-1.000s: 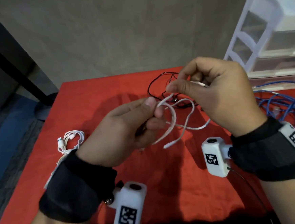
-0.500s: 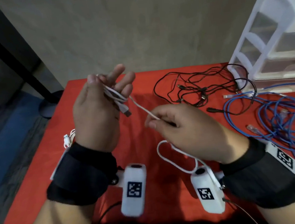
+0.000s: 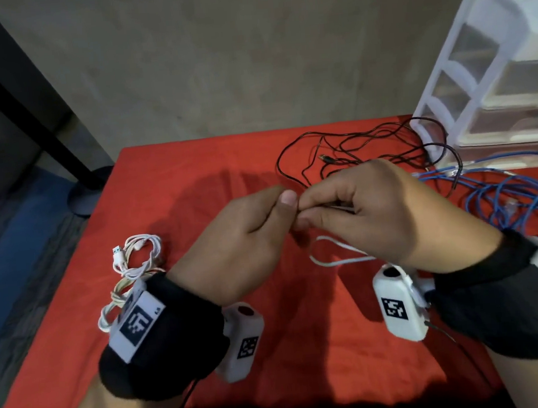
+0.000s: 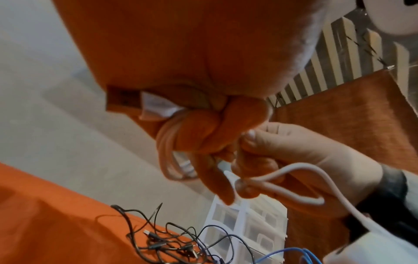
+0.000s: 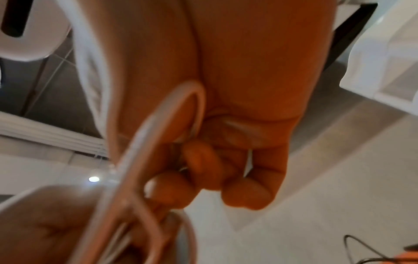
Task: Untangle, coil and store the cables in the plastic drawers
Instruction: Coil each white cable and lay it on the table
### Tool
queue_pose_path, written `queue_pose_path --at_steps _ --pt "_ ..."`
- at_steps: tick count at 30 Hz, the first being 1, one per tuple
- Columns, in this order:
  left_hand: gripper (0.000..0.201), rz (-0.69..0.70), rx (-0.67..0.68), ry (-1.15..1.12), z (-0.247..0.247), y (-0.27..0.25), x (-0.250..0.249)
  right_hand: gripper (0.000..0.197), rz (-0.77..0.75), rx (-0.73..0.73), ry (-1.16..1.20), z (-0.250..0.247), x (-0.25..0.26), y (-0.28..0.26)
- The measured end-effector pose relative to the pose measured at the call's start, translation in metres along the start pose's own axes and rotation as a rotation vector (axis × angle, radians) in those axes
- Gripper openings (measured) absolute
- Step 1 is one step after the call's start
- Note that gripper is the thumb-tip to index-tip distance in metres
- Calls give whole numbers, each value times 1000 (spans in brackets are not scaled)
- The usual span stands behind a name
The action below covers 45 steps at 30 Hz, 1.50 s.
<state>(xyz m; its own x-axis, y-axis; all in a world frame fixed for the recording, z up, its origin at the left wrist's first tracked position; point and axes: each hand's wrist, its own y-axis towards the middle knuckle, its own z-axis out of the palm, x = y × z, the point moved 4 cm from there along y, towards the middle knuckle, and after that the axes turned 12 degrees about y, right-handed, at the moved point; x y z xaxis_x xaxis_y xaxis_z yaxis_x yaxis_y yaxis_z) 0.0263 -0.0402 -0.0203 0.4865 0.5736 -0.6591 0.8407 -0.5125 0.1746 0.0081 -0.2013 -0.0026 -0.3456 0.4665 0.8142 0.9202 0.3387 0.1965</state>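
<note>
My left hand (image 3: 232,248) keeps white cable (image 3: 336,256) turns wound round its fingers; my right hand (image 3: 368,209) pinches the slack to feed another loop.

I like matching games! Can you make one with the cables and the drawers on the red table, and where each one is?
Things:
1. white cable
2. black cables
3. blue cables
4. plastic drawers

Places:
A. standing at the far right corner
B. piled at the right edge, in front of the drawers
C. held by the left hand and right hand
D. spread loose behind the hands

Pairs: 1-C, 2-D, 3-B, 4-A
</note>
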Motion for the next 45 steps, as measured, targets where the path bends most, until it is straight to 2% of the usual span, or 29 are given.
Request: queue_pose_path --at_steps 3,6,8,11,13,16,19,22,24,26,27,29,34,36,40,42,45 --pt "42 -51 128 13 2 1 1 11 5 49 -46 3 -5 -1" --pt "44 -93 201 14 3 -2 7 18 21 2 -94 -9 -7 -3" --pt "47 -128 190 -242 0 -5 8 17 55 -53 -66 -26 -10 -5" --pt "39 -152 111 -710 -10 -2 5 21 35 -124 29 -37 -10 -5" --pt "40 -133 90 -898 -12 3 3 20 25 -106 96 -32 -9 -4" --pt "41 -145 74 -1051 -15 6 9 19 101 -11 160 -24 -16 -2" --pt "36 -181 84 -1113 -16 6 14 23 148 69 204 -20 -17 -6" --pt "33 -196 44 -1169 -19 9 17 37 124 88 263 -15 -10 -7" --pt "32 -209 -11 -1219 -27 12 24 52 137 -1 293 -15 -10 -6" --pt "33 -247 -78 -1296 -40 13 39 55 162 -129 381 -20 -14 -5" --pt "32 -270 -117 -1334 -46 13 48 54 160 -171 408 -25 -14 -5" --pt "29 -303 -195 -1394 -56 11 65 49 146 -165 400 -31 -13 -6" --pt "33 -338 -337 -1476 -61 9 82 21 155 27 137 -29 -31 -8" --pt "35 -337 -374 -1500 -62 10 83 11 177 30 45 -26 -44 -7" --pt "38 -252 -424 -1635 -56 14 76 9 171 -25 -165 -22 -52 -4" --pt "35 -241 -529 -1525 -58 14 75 7 110 7 -216 -11 -39 -4" --pt "32 -187 -649 -1213 -55 16 64 8 24 113 -99 4 -18 -6"
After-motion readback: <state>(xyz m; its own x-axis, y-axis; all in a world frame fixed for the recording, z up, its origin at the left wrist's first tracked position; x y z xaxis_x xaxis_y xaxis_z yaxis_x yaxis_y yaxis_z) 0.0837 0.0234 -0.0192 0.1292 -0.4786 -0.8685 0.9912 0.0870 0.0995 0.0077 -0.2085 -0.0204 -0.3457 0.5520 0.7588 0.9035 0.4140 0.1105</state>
